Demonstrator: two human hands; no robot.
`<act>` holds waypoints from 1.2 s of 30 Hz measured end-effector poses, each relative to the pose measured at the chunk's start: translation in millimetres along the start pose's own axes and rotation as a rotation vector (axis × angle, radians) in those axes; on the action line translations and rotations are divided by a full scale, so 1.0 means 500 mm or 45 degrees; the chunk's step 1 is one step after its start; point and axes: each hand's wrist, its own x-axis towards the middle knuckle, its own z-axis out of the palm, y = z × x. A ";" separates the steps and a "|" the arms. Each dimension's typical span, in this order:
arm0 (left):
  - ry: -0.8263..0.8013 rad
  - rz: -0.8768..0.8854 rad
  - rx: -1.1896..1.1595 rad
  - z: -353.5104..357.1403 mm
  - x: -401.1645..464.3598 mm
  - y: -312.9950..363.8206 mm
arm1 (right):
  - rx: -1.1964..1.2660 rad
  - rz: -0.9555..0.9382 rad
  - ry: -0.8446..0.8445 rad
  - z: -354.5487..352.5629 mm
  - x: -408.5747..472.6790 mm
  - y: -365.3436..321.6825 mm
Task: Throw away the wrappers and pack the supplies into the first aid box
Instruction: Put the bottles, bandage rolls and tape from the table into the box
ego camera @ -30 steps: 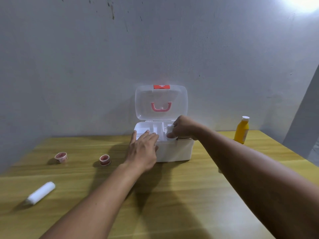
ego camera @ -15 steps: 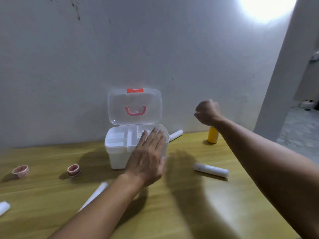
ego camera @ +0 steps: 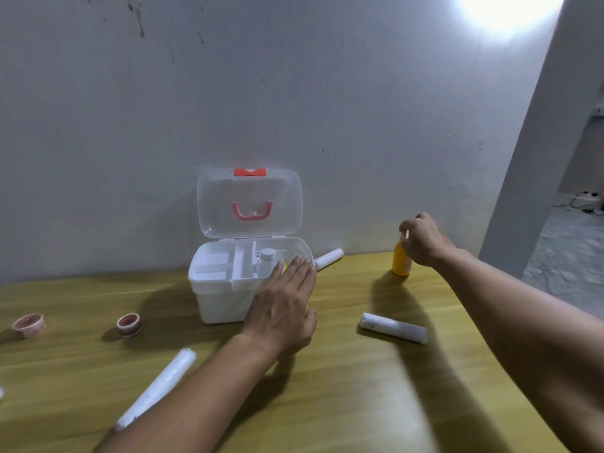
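The white first aid box (ego camera: 222,299) stands open against the wall, its clear lid (ego camera: 248,204) with a pink handle upright. A small white-capped bottle (ego camera: 267,261) lies in its tray. My left hand (ego camera: 284,308) rests flat, fingers spread, on the box's front right corner. My right hand (ego camera: 423,240) closes its fingers around the cap of a yellow bottle (ego camera: 401,261) standing at the right. Three white bandage rolls lie on the table: one behind the box (ego camera: 328,259), one at the right (ego camera: 394,327), one in front (ego camera: 157,387).
Two pink tape rolls (ego camera: 28,324) (ego camera: 129,324) sit on the wooden table (ego camera: 343,403) at the left. A grey wall runs behind the table. At the right a pillar (ego camera: 536,158) and an open floor area lie past the table's edge.
My right hand left the box, swung right and came down onto the yellow bottle's cap. My left hand slid from the box's front left to its right corner. The view shifted right.
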 end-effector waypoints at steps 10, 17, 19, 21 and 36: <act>0.353 -0.361 -0.257 -0.059 -0.001 -0.107 | 0.431 -0.401 0.404 -0.107 -0.062 -0.166; -0.255 -0.507 -0.015 -0.053 -0.019 -0.151 | 0.643 -0.608 0.307 -0.146 -0.104 -0.305; -0.302 -0.507 -0.019 -0.055 -0.017 -0.149 | 0.554 -0.643 0.228 -0.122 -0.114 -0.328; -0.342 -0.503 -0.003 -0.061 -0.016 -0.147 | 0.474 -0.677 0.139 -0.089 -0.118 -0.340; -0.347 -0.478 0.016 -0.052 -0.023 -0.153 | 0.494 -0.524 -0.075 -0.029 -0.146 -0.306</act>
